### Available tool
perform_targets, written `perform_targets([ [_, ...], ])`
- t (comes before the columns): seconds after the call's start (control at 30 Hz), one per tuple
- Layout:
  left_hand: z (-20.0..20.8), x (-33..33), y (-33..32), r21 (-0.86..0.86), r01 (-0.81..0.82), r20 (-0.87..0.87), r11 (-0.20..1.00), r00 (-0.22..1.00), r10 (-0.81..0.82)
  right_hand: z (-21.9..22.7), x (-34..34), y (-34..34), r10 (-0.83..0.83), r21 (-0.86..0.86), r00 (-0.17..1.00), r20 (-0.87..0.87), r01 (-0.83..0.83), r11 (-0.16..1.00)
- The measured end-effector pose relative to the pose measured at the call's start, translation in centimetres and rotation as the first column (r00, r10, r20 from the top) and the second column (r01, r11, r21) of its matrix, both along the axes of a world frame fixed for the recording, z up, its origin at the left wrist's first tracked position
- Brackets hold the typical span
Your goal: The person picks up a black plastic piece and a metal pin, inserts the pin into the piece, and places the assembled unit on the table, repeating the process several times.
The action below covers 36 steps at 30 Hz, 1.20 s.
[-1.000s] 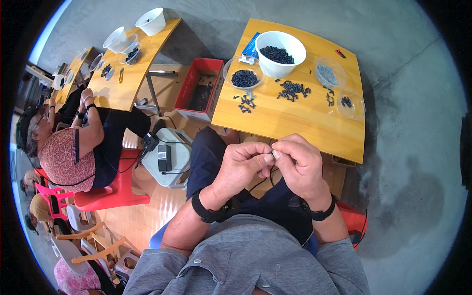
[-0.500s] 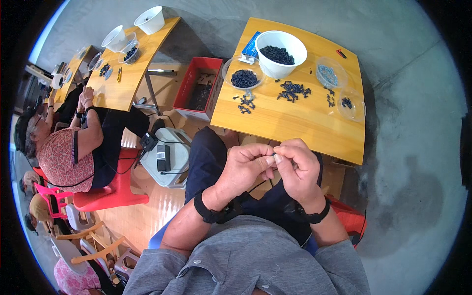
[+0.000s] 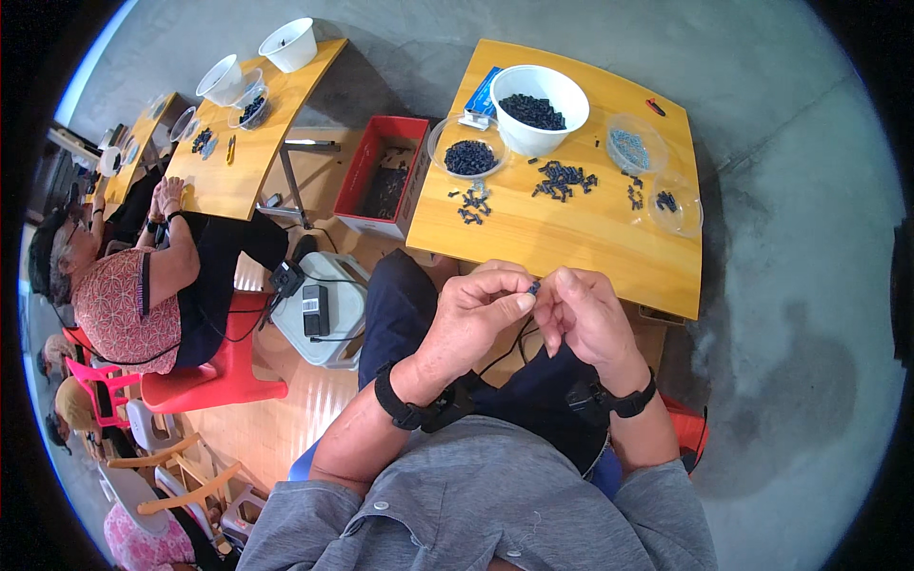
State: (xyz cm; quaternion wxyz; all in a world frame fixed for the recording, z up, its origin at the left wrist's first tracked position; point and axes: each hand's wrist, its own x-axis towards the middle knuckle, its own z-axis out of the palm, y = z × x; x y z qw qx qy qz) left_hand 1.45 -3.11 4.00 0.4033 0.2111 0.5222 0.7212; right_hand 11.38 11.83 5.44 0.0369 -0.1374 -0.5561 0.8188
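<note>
Above my lap, my left hand (image 3: 486, 305) pinches a small dark plastic piece (image 3: 533, 287) between thumb and forefinger. Just to the right of that piece is my right hand (image 3: 590, 309), its fingers loosely bent and apart, with nothing visible in them. On the wooden table (image 3: 562, 238) ahead lie a loose heap of small black pieces (image 3: 564, 181) and a smaller scatter of them (image 3: 472, 205) at the left. A large white tub (image 3: 541, 100) and a clear bowl (image 3: 469, 155) hold many more. Another clear bowl (image 3: 633, 147) contains small bluish parts.
A clear lid (image 3: 678, 207) with a few black pieces sits near the table's right edge. Left of the table stands a red box (image 3: 381, 176) on the floor, near a grey stool (image 3: 328, 328) with cables. A co-worker (image 3: 129, 300) sits at another table on the left.
My right hand has parted slightly from my left and moved right, its fingers loosening. The dark piece, hidden between the fingertips before, now shows in my left hand.
</note>
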Motion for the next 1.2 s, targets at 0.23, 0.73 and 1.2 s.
perform_targets([
  [0.23, 0.8, 0.4, 0.4, 0.127, 0.024, -0.046, 0.992, 0.999, -0.019, 0.2, -0.5, -0.5, 0.179, -0.203, 0.980, 0.092, -0.157, 0.966],
  [0.73, 1.7, 0.0, 0.5, 0.133, 0.226, -0.083, 0.965, 0.973, -0.216, -0.9, 0.8, -0.6, 0.323, -0.450, 0.946, -0.038, -0.305, 0.839],
  [1.2, 2.7, -0.3, 0.7, 0.088, 0.318, -0.109, 0.944, 0.945, -0.308, 0.5, 1.1, -2.2, 0.241, -0.634, 0.965, 0.099, -0.126, 0.763],
])
